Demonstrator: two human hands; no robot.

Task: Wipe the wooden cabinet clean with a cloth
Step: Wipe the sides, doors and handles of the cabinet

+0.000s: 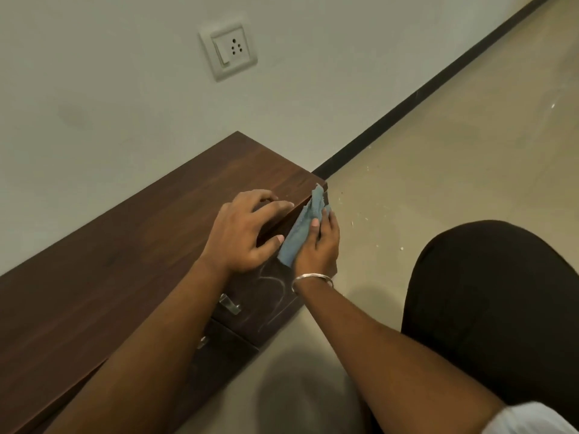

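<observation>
- Against the pale wall, a low dark-brown wooden cabinet [131, 245] runs from the lower left toward the middle, its far end stopping short of the black skirting board [423, 98] that lines the beige floor [454, 151].
- At that far end, on the front face just under the top edge, lies a blue-grey cloth [302, 228], stretched along the upper part of the door nearest the corner.
- The right hand [318, 242] lies flat on the cloth with fingers straight and close together, pressing it against the cabinet front; one fingertip shows on top of the fabric, and the cloth sticks out beyond the fingers toward the corner.
- The left hand [247, 230] rests on the cabinet top just beside the cloth, fingers spread and bent over the front edge, thumb almost touching the cloth's near end; whether it really grips the edge is hard to tell from this angle.
- A thin metal bangle [311, 280] circles the right wrist.
- Below the hands, the door shows pale curved smears and a small metal handle [230, 305]; a second handle [202, 341] shows on the next door.
- A white wall socket with a switch [228, 51] sits above the cabinet.
- A knee in dark fabric [495, 308] fills the lower right.
</observation>
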